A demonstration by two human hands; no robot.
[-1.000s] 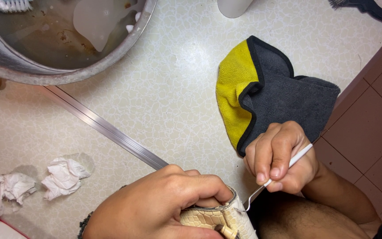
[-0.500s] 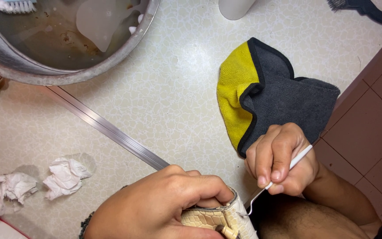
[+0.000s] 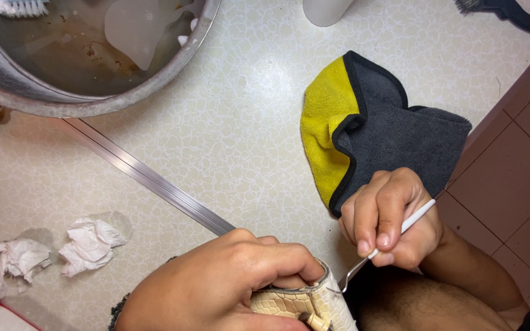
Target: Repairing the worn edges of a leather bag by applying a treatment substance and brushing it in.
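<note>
little had moved since the earlier frame: the right hand (image 3: pixel 391 220) still pinched the pick (image 3: pixel 380 248), hook at the shoe (image 3: pixel 299 303) that the left hand (image 3: pixel 222 285) gripped, fingers curled tight, near the floor's (image 3: pixel 246 122) bottom edge, cleaning seemingly midway, cloth (image 3: pixel 375 125) unused.
</note>
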